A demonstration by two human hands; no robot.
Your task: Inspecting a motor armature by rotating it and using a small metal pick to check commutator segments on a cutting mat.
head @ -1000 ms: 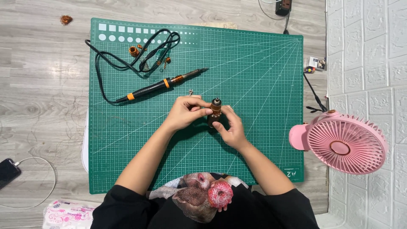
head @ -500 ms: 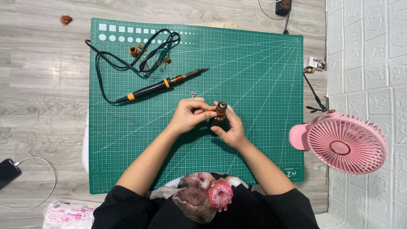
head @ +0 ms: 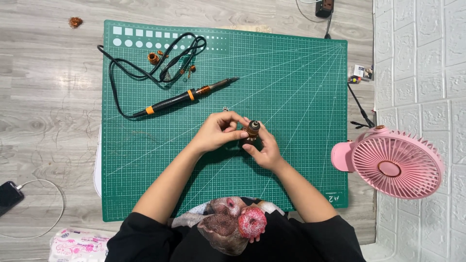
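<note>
Steadying a copper-wound rotor [head: 252, 129] over the mat [head: 291, 87]: gripped by right hand [head: 264, 148], pinched by left hand [head: 218, 132]; soldering iron [head: 187, 96] far-left.

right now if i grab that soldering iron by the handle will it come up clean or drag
The soldering iron looks rigid, so it should lift as one piece. Its black cord lies looped and looks floppy, so it would likely trail and might snag the small copper coils beside it.
</note>
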